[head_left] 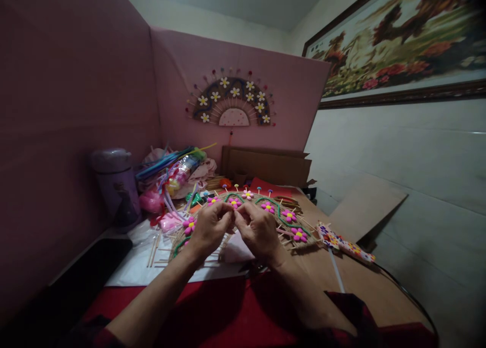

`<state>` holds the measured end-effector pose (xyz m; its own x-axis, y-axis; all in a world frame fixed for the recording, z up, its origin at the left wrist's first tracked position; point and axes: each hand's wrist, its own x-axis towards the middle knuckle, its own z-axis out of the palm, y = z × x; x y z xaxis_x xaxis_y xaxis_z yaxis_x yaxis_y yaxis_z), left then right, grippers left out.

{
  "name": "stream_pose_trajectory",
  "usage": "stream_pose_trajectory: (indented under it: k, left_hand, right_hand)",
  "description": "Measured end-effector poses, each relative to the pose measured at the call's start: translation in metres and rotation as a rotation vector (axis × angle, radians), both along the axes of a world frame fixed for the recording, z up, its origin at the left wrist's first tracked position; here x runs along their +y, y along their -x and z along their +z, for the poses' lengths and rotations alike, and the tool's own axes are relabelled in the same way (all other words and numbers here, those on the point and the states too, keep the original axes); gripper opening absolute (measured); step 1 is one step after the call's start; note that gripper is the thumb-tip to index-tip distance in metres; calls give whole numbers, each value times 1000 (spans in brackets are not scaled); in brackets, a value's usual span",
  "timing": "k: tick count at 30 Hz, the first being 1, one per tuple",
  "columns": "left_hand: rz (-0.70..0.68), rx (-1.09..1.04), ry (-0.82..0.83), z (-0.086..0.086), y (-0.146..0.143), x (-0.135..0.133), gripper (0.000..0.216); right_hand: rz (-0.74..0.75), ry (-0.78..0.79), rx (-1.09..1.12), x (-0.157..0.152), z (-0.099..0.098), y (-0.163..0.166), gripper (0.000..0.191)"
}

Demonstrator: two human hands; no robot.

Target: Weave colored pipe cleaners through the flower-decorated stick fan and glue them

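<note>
My left hand (208,229) and my right hand (258,230) meet over a fan-shaped craft piece (295,225) made of thin wooden sticks, a green pipe-cleaner arc and pink flowers. Both hands have their fingertips pinched together where they touch, near a pink flower (234,203) at the top of the arc. Whatever they pinch is too small and dark to make out. The fan lies on a white sheet (132,269) on the table.
A purple bottle (116,186) stands at the left by a heap of pipe cleaners and craft bags (172,175). A glue gun with a patterned body (343,245) lies at the right on brown card. A finished fan (231,101) hangs on the pink backboard. Cardboard sheets (268,165) lean behind.
</note>
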<state>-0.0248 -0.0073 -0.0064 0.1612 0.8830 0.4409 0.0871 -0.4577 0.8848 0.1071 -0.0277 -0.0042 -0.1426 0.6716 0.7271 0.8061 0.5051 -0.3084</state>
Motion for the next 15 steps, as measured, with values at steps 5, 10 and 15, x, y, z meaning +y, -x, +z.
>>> stream_pose_trajectory:
  k: [5, 10, 15]
  left_hand:
    - [-110, -108, 136, 3, 2, 3, 15]
    - [-131, 28, 188, 8, 6, 2, 16]
    - [-198, 104, 241, 14, 11, 1, 20]
  right_hand:
    - [74, -2, -82, 1, 3, -4, 13]
    - [75, -18, -260, 3, 5, -11, 10]
    - [77, -1, -285, 2, 7, -13, 12]
